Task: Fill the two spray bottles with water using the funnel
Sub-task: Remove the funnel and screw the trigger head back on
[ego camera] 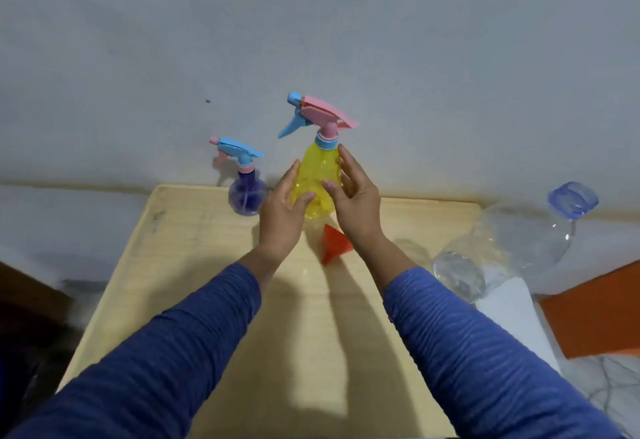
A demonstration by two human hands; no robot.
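Note:
A yellow spray bottle [317,175] with a pink and blue trigger head stands upright near the far edge of the wooden table [194,265]. My left hand [280,210] cups its left side with the thumb on its front. My right hand [356,203] holds its right side, thumb on the body and fingers reaching up to the neck. A smaller purple spray bottle [246,196] with a blue and pink head stands just left of it, untouched. The red funnel [334,241] lies on the table below the yellow bottle, partly hidden by my right wrist.
A large clear water bottle [512,241] with a blue cap [573,199] lies tilted at the table's right edge. An orange flat object [595,317] and a white sheet [509,307] lie beyond that edge. A grey wall rises right behind the table.

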